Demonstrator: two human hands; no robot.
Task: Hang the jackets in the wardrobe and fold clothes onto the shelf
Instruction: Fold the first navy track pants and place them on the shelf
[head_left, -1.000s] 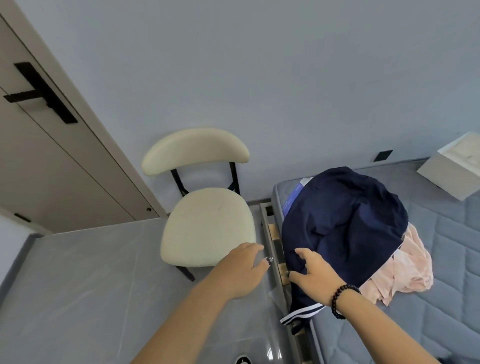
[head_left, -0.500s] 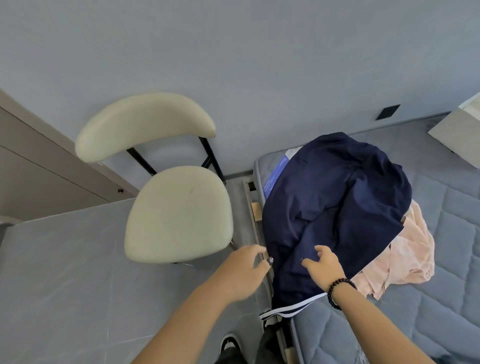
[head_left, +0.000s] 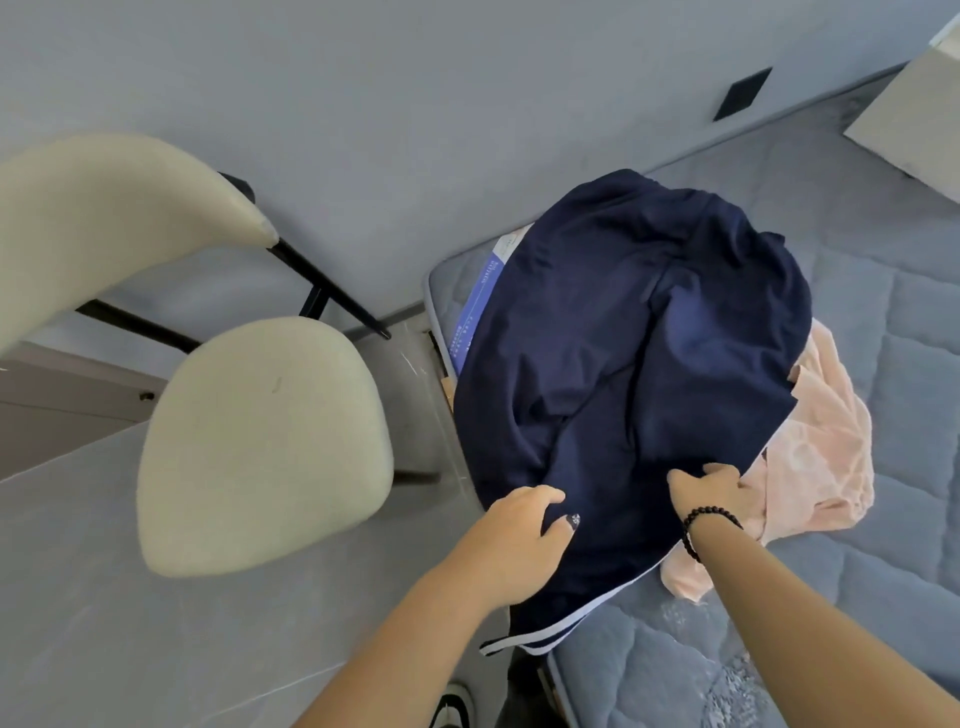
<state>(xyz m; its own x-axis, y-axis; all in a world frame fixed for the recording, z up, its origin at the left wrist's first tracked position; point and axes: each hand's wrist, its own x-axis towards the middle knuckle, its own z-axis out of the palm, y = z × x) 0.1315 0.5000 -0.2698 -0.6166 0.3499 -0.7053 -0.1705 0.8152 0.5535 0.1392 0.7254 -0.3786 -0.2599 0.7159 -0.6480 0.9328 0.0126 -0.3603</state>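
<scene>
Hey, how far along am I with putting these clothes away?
Nothing looks done yet. The navy jacket with white-striped hem lies crumpled on the grey quilted mattress, over a crumpled pink garment. In hand: your left hand and right hand are on the jacket's fabric. Left: hanging, folding; no wardrobe or shelf in view.

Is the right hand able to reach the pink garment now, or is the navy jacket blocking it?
Probably yes. The right hand rests at the edge of the navy jacket, right beside the exposed part of the pink garment. The jacket covers only its left part.
</scene>
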